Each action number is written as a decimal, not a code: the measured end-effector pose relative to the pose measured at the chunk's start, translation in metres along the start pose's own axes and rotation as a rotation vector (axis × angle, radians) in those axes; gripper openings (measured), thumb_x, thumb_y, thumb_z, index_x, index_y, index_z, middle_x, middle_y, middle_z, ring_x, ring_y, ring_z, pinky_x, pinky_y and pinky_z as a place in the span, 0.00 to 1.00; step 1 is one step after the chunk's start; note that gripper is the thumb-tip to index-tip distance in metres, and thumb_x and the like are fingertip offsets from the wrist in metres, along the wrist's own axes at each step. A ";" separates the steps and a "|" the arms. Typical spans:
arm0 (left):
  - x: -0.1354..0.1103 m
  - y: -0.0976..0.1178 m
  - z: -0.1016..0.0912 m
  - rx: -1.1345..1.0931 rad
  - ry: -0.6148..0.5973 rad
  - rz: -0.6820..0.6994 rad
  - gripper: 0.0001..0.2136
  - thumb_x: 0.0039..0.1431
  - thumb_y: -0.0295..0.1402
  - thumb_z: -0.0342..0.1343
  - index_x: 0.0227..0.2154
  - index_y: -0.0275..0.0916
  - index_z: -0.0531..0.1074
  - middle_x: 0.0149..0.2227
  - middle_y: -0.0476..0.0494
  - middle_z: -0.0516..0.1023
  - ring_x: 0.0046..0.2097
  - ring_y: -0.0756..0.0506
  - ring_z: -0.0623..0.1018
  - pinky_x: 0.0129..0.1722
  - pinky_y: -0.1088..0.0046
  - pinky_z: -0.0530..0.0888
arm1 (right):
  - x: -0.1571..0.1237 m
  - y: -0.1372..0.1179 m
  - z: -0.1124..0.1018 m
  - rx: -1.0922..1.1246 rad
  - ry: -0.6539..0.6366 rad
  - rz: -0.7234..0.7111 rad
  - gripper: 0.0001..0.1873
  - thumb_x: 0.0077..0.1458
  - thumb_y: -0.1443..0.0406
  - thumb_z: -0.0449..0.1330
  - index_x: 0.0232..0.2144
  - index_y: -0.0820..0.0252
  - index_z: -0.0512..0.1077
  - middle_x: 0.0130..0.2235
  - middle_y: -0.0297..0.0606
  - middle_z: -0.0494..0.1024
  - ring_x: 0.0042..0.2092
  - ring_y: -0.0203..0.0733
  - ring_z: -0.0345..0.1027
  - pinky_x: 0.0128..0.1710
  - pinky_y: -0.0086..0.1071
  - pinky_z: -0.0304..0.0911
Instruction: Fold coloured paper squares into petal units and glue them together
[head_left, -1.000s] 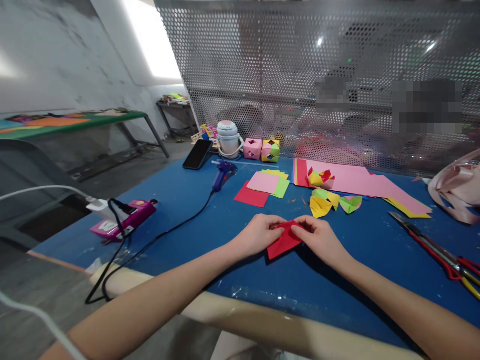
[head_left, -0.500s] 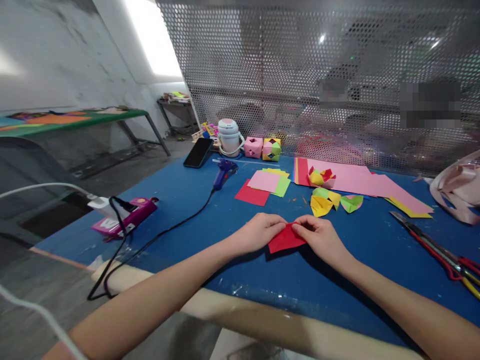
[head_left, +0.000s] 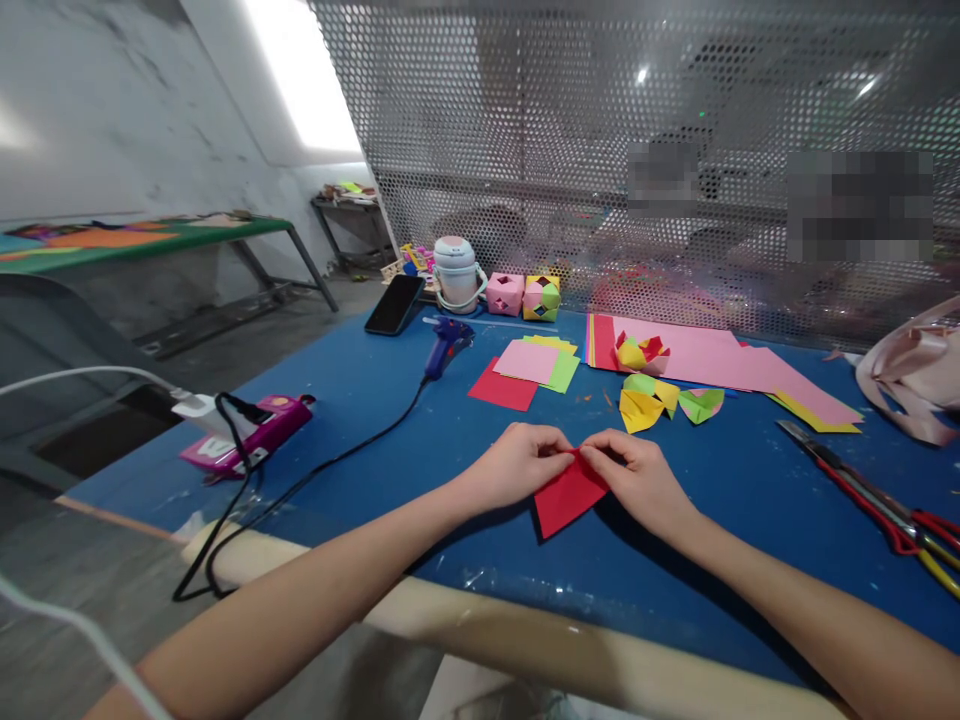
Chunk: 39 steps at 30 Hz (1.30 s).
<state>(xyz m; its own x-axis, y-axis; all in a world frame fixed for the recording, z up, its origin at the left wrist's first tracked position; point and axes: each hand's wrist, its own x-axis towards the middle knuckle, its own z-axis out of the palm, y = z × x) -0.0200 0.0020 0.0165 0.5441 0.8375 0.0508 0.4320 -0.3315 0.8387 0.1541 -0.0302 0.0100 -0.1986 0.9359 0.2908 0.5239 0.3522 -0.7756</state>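
Note:
Between my hands is a piece of red paper (head_left: 568, 496), its lower corner pointing toward me just above the blue table (head_left: 420, 500). My left hand (head_left: 519, 466) pinches its upper left edge between thumb and fingers. On the upper right edge, my right hand (head_left: 632, 470) has a matching pinch, with the fingertips of both hands almost meeting. Beyond them lie folded yellow and green paper pieces (head_left: 643, 408), a green and pink folded piece (head_left: 701, 405) and a flower-like folded piece (head_left: 642, 354). A small stack of square papers (head_left: 517, 370) rests farther left.
A blue glue gun (head_left: 448, 345) trails a black cord to a magenta power strip (head_left: 259, 440) at left. Scissors (head_left: 877, 490) lie at right. At the back stand a phone (head_left: 395, 304), a white flask (head_left: 456, 275), two paper cubes (head_left: 523, 296) and pink sheets (head_left: 705, 355) before a perforated metal panel (head_left: 510, 130).
The red paper has opened out or tilted, so its lower corner now reaches farther down toward me. Both hands keep their pinch in nearly the same place.

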 end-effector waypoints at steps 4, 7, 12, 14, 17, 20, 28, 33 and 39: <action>0.001 0.000 0.000 -0.010 -0.006 -0.007 0.11 0.52 0.34 0.49 0.29 0.34 0.75 0.24 0.49 0.74 0.26 0.51 0.69 0.24 0.79 0.62 | 0.001 -0.002 0.000 -0.022 -0.008 -0.061 0.09 0.55 0.66 0.53 0.28 0.59 0.73 0.29 0.34 0.75 0.31 0.36 0.67 0.33 0.28 0.60; 0.001 -0.001 0.001 -0.011 0.009 0.002 0.11 0.51 0.34 0.49 0.28 0.34 0.75 0.24 0.48 0.75 0.26 0.51 0.69 0.25 0.79 0.63 | 0.001 -0.002 0.000 -0.021 -0.009 -0.063 0.09 0.55 0.67 0.53 0.28 0.59 0.73 0.29 0.34 0.75 0.32 0.36 0.67 0.33 0.28 0.60; 0.001 -0.001 0.004 -0.032 0.050 0.005 0.09 0.50 0.31 0.50 0.24 0.34 0.74 0.22 0.50 0.72 0.25 0.52 0.67 0.24 0.80 0.62 | 0.003 0.000 0.002 0.004 0.004 -0.015 0.07 0.54 0.66 0.54 0.28 0.59 0.72 0.29 0.33 0.75 0.32 0.36 0.67 0.33 0.28 0.60; 0.001 -0.001 0.004 -0.048 0.054 0.006 0.08 0.49 0.31 0.50 0.23 0.35 0.72 0.20 0.52 0.69 0.25 0.53 0.66 0.23 0.80 0.61 | 0.003 -0.001 0.003 0.019 0.009 -0.015 0.08 0.54 0.65 0.53 0.27 0.59 0.72 0.28 0.33 0.74 0.31 0.36 0.66 0.32 0.28 0.60; 0.002 -0.002 0.005 -0.086 0.095 -0.005 0.06 0.48 0.31 0.51 0.21 0.35 0.69 0.19 0.53 0.66 0.23 0.54 0.63 0.22 0.80 0.59 | 0.004 -0.002 0.005 0.085 0.067 0.030 0.09 0.55 0.62 0.52 0.31 0.59 0.71 0.32 0.35 0.74 0.33 0.37 0.66 0.33 0.29 0.61; 0.005 -0.007 0.006 -0.138 0.215 -0.031 0.05 0.46 0.31 0.52 0.21 0.36 0.65 0.19 0.54 0.65 0.23 0.54 0.63 0.21 0.80 0.59 | 0.004 0.000 0.009 0.189 0.113 0.133 0.12 0.52 0.59 0.56 0.38 0.59 0.67 0.32 0.35 0.72 0.32 0.36 0.65 0.31 0.29 0.62; 0.009 -0.017 0.014 -0.185 0.259 -0.076 0.03 0.43 0.28 0.51 0.21 0.38 0.61 0.18 0.56 0.62 0.21 0.54 0.62 0.19 0.80 0.57 | 0.004 0.000 0.012 0.155 0.061 0.159 0.06 0.51 0.64 0.53 0.29 0.60 0.67 0.26 0.31 0.70 0.28 0.35 0.62 0.27 0.27 0.59; 0.007 -0.012 0.011 -0.133 0.333 -0.071 0.04 0.43 0.28 0.50 0.20 0.38 0.59 0.18 0.56 0.60 0.22 0.54 0.60 0.21 0.79 0.57 | 0.003 -0.001 0.011 0.071 0.052 0.125 0.07 0.51 0.63 0.55 0.32 0.61 0.68 0.30 0.34 0.73 0.30 0.36 0.65 0.29 0.29 0.59; 0.009 -0.015 0.013 -0.152 0.317 -0.084 0.04 0.42 0.27 0.49 0.20 0.38 0.58 0.19 0.56 0.58 0.23 0.54 0.60 0.21 0.79 0.55 | 0.005 0.008 0.010 0.029 0.066 0.092 0.06 0.51 0.64 0.55 0.31 0.60 0.69 0.29 0.34 0.74 0.29 0.36 0.65 0.28 0.29 0.60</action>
<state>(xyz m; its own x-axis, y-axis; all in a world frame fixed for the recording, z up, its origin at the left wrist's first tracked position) -0.0126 0.0091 -0.0027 0.2507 0.9601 0.1242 0.3411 -0.2076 0.9168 0.1488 -0.0226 -0.0003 -0.0950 0.9626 0.2536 0.5133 0.2656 -0.8160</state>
